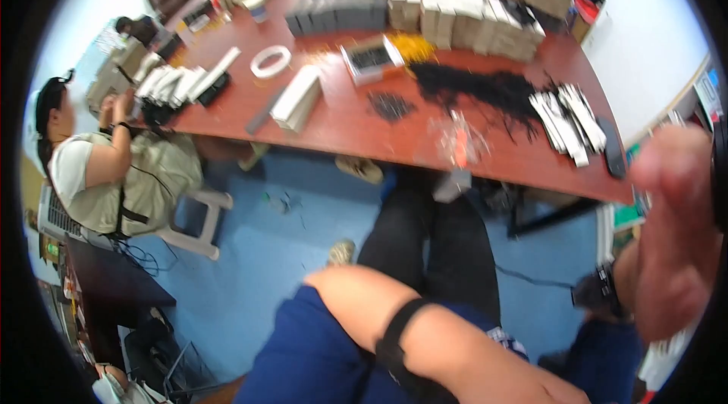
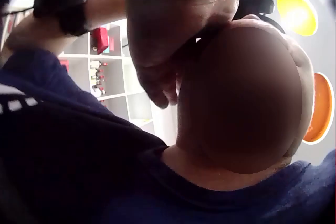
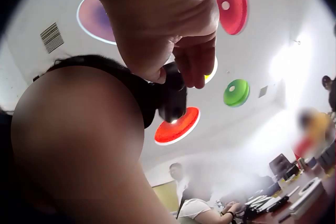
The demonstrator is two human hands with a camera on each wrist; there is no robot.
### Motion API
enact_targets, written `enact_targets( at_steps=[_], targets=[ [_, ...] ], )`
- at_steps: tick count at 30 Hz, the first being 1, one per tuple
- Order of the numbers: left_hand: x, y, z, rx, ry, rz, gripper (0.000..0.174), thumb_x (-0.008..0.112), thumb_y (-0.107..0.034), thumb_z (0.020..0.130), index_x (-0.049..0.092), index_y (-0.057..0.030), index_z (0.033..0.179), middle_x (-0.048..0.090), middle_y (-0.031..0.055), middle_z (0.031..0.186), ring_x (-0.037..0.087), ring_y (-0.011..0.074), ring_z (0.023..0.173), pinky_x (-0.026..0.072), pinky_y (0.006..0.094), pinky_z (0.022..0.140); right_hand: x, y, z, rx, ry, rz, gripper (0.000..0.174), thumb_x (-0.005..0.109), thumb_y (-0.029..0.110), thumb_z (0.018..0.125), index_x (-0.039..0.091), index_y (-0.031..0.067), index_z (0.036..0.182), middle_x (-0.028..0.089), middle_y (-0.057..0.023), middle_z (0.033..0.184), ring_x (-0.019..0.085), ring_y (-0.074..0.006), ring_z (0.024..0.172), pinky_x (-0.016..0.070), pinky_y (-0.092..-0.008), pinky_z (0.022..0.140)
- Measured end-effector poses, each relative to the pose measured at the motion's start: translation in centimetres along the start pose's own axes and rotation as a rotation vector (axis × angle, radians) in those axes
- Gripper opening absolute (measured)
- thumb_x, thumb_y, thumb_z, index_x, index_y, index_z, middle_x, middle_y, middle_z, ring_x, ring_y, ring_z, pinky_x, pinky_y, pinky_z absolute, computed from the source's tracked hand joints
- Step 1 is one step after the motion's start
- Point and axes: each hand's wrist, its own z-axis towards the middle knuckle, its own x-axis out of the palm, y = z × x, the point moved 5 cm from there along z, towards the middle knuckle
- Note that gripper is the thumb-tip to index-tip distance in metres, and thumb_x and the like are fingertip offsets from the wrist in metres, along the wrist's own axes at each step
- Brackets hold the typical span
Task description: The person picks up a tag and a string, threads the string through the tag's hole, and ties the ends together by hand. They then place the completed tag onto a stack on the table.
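In the right wrist view, the right hand (image 3: 163, 29) pinches a black head-worn device (image 3: 173, 95) between thumb and fingers. The left hand (image 2: 173, 19) is raised close to the wearer's head in the left wrist view, its fingers bent downward; whether it holds anything is hidden. A large blurred hand (image 1: 679, 230) fills the right edge of the head view; which hand it is I cannot tell. Behind it shows a wrist with a black device (image 1: 603, 290). A bare forearm (image 1: 447, 343) with a black band crosses the lower middle, over the lap.
The red-brown table (image 1: 341, 127) bears stacked pale boxes (image 1: 470, 17), grey blocks (image 1: 337, 11), black strands (image 1: 474, 89), white strips (image 1: 565, 120), a long white box (image 1: 298, 97) and a white ring (image 1: 271, 61). Another person (image 1: 98, 169) sits at the left, near a stool (image 1: 201, 222).
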Motion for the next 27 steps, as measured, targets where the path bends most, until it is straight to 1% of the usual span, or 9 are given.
enact_targets(
  at_steps=[2,4,6,8,16,18,20,22,27],
  targets=[
    [-0.9,-1.8,-2.0,-0.411,0.244,0.038,0.042,0.034,-0.041,0.095,0.05,-0.018,0.127,0.045,0.0172,0.13,0.039,0.0423,0.122,0.0193,0.0615,0.102,5.2,-1.8,0.9,0.134,-0.448,0.589,0.029,0.047,0.005,0.081,0.053,-0.0054,0.107,0.057,-0.0153,0.096,0.054,-0.0205,0.093,0.0415,-0.0315,0.086],
    [-1.5,-5.3,-5.8,-0.228,-0.067,0.804,0.036,0.033,-0.022,0.097,0.052,0.0032,0.114,0.06,0.0141,0.105,0.057,0.0232,0.1,0.0407,0.0339,0.092,10.2,-9.0,-0.6,0.426,-0.128,0.257,0.018,0.054,-0.003,0.079,0.057,0.0005,0.096,0.058,-0.0089,0.095,0.057,-0.0187,0.088,0.0456,-0.0311,0.077],
    [-3.6,-7.2,-9.6,-0.44,-0.18,0.851,0.038,0.035,-0.024,0.097,0.05,0.0021,0.119,0.061,0.0124,0.104,0.056,0.021,0.101,0.041,0.032,0.092,17.8,-14.6,-4.7,0.202,0.086,0.029,0.025,0.058,-0.002,0.073,0.061,0.0053,0.096,0.056,-0.0109,0.085,0.057,-0.0261,0.08,0.0481,-0.0322,0.07],
    [-5.3,-10.0,-13.2,-0.596,-0.581,0.935,0.045,0.038,-0.034,0.096,0.05,0.0039,0.118,0.06,0.0122,0.107,0.056,0.0183,0.099,0.0412,0.031,0.089,21.1,-15.5,-6.1,0.224,0.152,-0.033,0.023,0.058,0.001,0.073,0.062,0.0074,0.095,0.055,-0.0087,0.082,0.057,-0.0254,0.079,0.0488,-0.0337,0.067],
    [-11.1,-15.9,-19.2,-0.218,-1.256,1.056,0.035,0.037,-0.029,0.095,0.057,-0.0028,0.106,0.061,0.0024,0.082,0.054,0.0079,0.071,0.0415,0.0208,0.065,23.4,-16.1,-3.0,-0.077,0.338,-0.184,0.006,0.058,0.008,0.071,0.054,0.0039,0.07,0.055,-0.0079,0.079,0.057,-0.0241,0.077,0.0484,-0.0343,0.065],
    [-12.3,-15.8,-18.6,-0.184,-1.35,1.047,0.032,0.036,-0.025,0.095,0.057,-0.0031,0.105,0.057,0.0006,0.076,0.051,0.0074,0.065,0.04,0.0204,0.057,22.2,-16.2,-3.0,0.038,0.113,0.066,0.009,0.059,0.004,0.068,0.052,0.0022,0.074,0.053,-0.009,0.078,0.056,-0.025,0.073,0.0482,-0.0342,0.065],
    [-14.1,-16.1,-18.2,0.082,-1.407,0.838,0.032,0.038,-0.027,0.095,0.057,-0.0037,0.105,0.052,-0.0012,0.073,0.044,0.0067,0.056,0.0356,0.0202,0.049,21.0,-15.4,-4.2,0.191,0.088,0.27,0.01,0.057,-0.001,0.07,0.051,0.0017,0.077,0.056,-0.0054,0.079,0.055,-0.0155,0.065,0.0464,-0.0275,0.059],
    [-16.3,-16.0,-16.7,0.126,-1.404,0.619,0.032,0.039,-0.03,0.095,0.056,-0.0047,0.105,0.046,-0.0041,0.069,0.034,0.0056,0.049,0.0285,0.0194,0.043,19.9,-14.0,-6.6,0.649,-0.098,0.815,0.007,0.053,-0.004,0.076,0.052,0.0024,0.079,0.06,-0.0017,0.084,0.05,-0.0038,0.063,0.0412,-0.0193,0.056],
    [-18.9,-19.9,-13.4,0.27,-1.367,0.722,0.021,0.052,-0.026,0.091,0.056,-0.0079,0.1,0.043,-0.0069,0.061,0.032,0.003,0.046,0.0262,0.0168,0.041,19.4,-12.8,-11.6,0.704,-0.342,1.04,0.008,0.049,-0.002,0.084,0.049,0.0044,0.089,0.057,-0.0027,0.079,0.05,-0.0037,0.066,0.0415,-0.0177,0.057]
  ],
)
